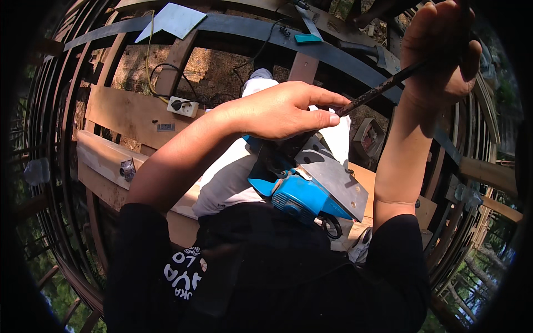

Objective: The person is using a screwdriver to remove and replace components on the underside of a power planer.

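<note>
From my remote post: dark rod [383, 91] slung between the two hands, over the lap and off to the right. Left hand [280, 111] appears to pinch it, thumb and index fingertips meeting at its lower-left end; any length under the palm is hidden from me. Right hand [430, 45] stands upright at the far end, deep in shadow; whether its fingers close on the rod I cannot tell. My reading: two points of contact keep so thin a piece steady. Long axis slants up and rightward, straight; which end is the working one, unclear. Blue power tool [302, 197] rests on the white trousers [227, 183], grey plate [336, 180] facing up, lap-supported, I judge, to spare both hands.
</note>
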Demonstrator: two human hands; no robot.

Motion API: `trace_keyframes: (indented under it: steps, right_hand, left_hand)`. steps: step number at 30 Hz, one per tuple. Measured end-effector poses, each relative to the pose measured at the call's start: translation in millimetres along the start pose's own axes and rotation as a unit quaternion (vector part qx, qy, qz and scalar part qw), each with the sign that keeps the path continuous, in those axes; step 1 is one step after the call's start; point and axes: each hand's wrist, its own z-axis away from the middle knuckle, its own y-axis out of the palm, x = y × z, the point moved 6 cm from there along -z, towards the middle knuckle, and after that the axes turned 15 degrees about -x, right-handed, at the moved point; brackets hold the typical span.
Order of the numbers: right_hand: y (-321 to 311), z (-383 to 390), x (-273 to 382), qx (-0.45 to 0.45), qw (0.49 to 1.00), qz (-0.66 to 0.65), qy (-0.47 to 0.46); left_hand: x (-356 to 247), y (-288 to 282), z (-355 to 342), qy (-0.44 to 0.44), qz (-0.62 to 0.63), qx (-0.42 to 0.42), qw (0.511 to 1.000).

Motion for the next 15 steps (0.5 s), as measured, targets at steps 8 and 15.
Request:
trace_keyframes:
  steps: [8, 15]
  right_hand:
    - [-1.8, 55.8, -5.2, -0.246, 0.847, 0.462, 0.098]
    - [5.2, 68.6, -13.6, -0.172, 0.872, 0.434, 0.147]
  left_hand:
    - [-10.9, 8.4, -10.4, -0.001, -0.164, -0.088, 0.983]
    - [-0.1, 6.3, -10.6, 0.024, 0.018, -0.006, 1.0]
